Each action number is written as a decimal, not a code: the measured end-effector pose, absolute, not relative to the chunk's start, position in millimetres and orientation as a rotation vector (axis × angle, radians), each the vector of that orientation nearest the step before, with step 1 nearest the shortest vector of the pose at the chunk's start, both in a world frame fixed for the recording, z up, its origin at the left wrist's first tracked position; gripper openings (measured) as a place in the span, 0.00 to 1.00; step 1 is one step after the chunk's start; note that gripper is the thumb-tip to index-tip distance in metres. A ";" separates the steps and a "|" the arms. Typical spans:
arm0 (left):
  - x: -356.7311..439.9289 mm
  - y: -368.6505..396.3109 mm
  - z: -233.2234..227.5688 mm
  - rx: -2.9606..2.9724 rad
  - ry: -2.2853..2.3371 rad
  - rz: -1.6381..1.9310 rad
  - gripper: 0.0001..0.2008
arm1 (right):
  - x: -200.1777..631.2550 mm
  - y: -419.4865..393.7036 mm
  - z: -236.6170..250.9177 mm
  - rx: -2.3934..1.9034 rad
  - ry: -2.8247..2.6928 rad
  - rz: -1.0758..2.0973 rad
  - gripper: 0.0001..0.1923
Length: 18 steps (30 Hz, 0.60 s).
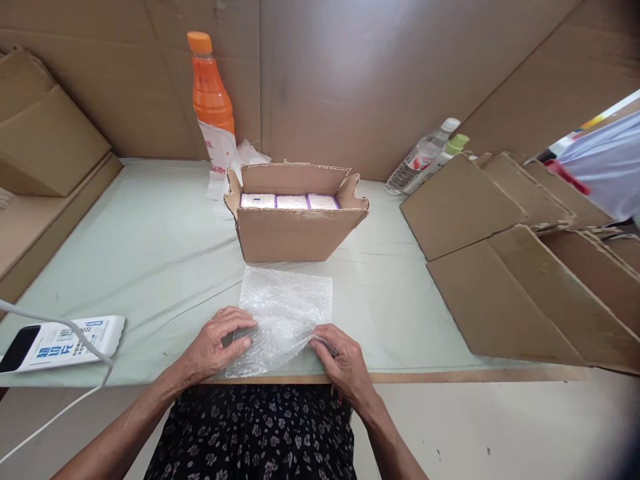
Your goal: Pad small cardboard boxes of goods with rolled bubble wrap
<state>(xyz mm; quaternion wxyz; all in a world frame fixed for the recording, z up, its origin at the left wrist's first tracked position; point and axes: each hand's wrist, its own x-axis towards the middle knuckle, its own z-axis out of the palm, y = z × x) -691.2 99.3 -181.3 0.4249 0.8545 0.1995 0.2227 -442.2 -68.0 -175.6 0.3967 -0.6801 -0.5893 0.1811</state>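
A clear sheet of bubble wrap (285, 300) lies near the table's front edge; whether it is a bag or a single layer I cannot tell. My right hand (345, 363) pinches its lower right corner, where the plastic is creased and slightly raised. On the opposite side, my left hand (220, 343) rests against the left edge with thumb and fingers apart. Just beyond the wrap stands an open cardboard box (295, 235), flaps up. Three white packs with purple edges (291, 201) show side by side inside it.
Behind the box stand an orange drink bottle (213, 100) and a clear water bottle (423, 157). Folded cardboard boxes (510, 287) are stacked at right, with more cardboard (45, 127) at left. A white printed packet (75, 340) with a dark end lies front left, crossed by a white cable (83, 337).
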 end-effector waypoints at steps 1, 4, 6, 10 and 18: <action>-691.1 99.6 -181.0 2.124 0.502 0.557 0.12 | -441.6 -65.3 -175.3 -1.733 -1.467 0.473 0.07; -691.9 99.4 -179.8 2.059 0.521 0.547 0.13 | -440.4 -59.8 -174.1 -1.775 -1.391 0.487 0.07; -692.4 98.6 -179.0 2.008 0.538 0.537 0.14 | -440.1 -57.4 -173.7 -1.812 -1.343 0.507 0.08; -691.4 96.5 -178.1 1.946 0.579 0.522 0.17 | -440.2 -54.6 -173.5 -1.862 -1.274 0.561 0.10; -691.6 94.8 -181.3 1.905 0.588 0.525 0.17 | -440.4 -50.5 -172.0 -1.929 -1.226 0.589 0.13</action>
